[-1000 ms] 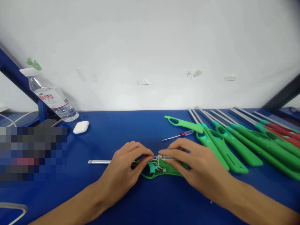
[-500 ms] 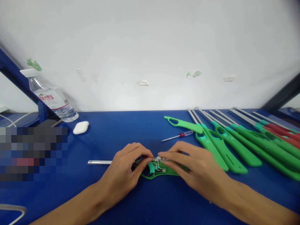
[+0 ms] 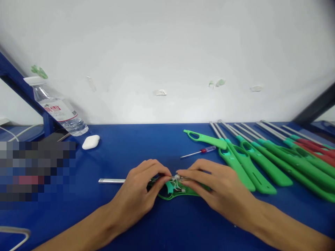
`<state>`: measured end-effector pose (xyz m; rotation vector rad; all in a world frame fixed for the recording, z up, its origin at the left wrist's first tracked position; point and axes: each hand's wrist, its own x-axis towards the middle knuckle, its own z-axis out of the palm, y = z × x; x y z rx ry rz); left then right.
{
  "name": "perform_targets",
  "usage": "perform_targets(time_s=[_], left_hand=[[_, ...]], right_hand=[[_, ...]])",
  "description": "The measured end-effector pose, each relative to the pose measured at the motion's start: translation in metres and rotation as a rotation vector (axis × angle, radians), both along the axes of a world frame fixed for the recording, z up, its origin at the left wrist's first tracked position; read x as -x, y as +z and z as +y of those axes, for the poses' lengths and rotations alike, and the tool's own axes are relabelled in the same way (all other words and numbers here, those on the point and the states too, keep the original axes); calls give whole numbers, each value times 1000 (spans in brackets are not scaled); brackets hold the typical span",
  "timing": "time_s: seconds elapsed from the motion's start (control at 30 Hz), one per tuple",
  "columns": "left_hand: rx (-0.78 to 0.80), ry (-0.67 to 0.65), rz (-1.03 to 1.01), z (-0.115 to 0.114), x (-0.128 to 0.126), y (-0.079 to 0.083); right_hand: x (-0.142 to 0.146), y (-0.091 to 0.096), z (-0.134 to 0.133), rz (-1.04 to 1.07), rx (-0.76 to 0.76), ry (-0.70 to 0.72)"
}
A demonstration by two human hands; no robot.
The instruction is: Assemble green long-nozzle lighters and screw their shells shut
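An opened long-necked lighter (image 3: pixel 191 191) lies between my hands, its green half shell facing up. Its metal tube (image 3: pixel 112 181) sticks out to the left, past my left hand (image 3: pixel 146 186). Inside the shell show a turquoise trigger (image 3: pixel 170 188), thin white wires and a small whitish fitting (image 3: pixel 177 177). My left thumb and fingertips are pinched together just left of that fitting; what is between them is hidden. From the other side, my right hand (image 3: pixel 218 183) is closed in a pinch on a small, thin metallic part beside the fitting.
Behind my hands lie a screwdriver (image 3: pixel 200 152) and a separate green half shell (image 3: pixel 205 138). Several green lighters (image 3: pixel 264 165) and red ones (image 3: pixel 314 148) lie at the right. An upright bottle (image 3: pixel 59 108) and a white earbud case (image 3: pixel 90 142) are at the left.
Both hands keep almost the same pinch over the lighter. The whitish fitting between the fingertips has turned or shifted very slightly.
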<state>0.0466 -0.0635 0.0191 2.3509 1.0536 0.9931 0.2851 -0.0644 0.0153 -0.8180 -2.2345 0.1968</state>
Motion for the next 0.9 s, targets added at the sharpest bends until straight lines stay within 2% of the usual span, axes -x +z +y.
perform_targets(time_s=[0.53,0.9], left_hand=[[10,-11,-7,0,0,1],[17,-18,-12,-1,-2,2]], right_hand=[[-1,5,-3,-19,74,24],[-2,2,-2,-19,-22,42]])
